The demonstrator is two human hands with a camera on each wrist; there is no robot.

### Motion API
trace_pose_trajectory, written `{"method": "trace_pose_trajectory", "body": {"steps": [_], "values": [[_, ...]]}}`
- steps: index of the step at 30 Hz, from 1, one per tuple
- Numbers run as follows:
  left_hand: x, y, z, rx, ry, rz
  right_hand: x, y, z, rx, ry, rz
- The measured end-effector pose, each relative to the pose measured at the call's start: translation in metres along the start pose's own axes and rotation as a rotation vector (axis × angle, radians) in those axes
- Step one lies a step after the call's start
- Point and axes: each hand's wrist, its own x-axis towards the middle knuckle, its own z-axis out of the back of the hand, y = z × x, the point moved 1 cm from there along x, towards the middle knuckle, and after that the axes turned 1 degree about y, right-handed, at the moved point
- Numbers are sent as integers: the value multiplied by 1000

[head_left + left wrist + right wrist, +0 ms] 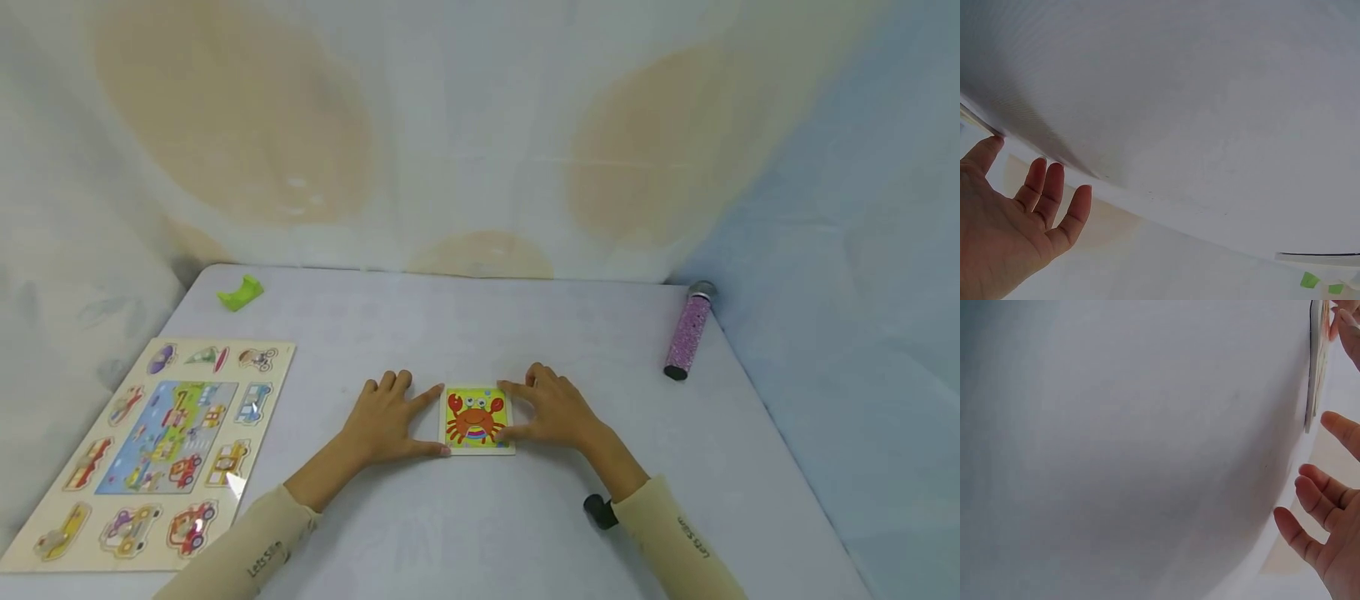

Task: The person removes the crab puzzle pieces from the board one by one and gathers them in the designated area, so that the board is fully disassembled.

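Square yellow crab-picture tile (pixel 474 423): seemed light, stiff | opposite edges suited holding | left hand (pixel 381 421), right hand (pixel 557 410): spread at its sides

On my feed I count two hands: one left hand (pixel 386 422) at nine o'clock of one crab tile (pixel 476 423), one right hand (pixel 557 410) at three. I count two sleeves (pixel 243 546), one table (pixel 480 333), one picture board (pixel 258 354) farther towards nine (three vehicle pictures (pixel 191 528) line its near edge), one green piece (pixel 242 295) at ten, one microphone (pixel 688 333) at two, one black object (pixel 599 510) at four.
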Motion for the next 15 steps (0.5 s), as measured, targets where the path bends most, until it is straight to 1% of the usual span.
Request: {"method": "trace_pose_trajectory", "body": {"steps": [6,11,15], "values": [[0,0,-1,-6,-1,-1,5,10,1,36,-16,26],[1,1,0,-9,-3,-7,14,23,-1,107,-31,74],[1,1,1,-11,-1,-9,23,33,-3,115,-18,113]]}}
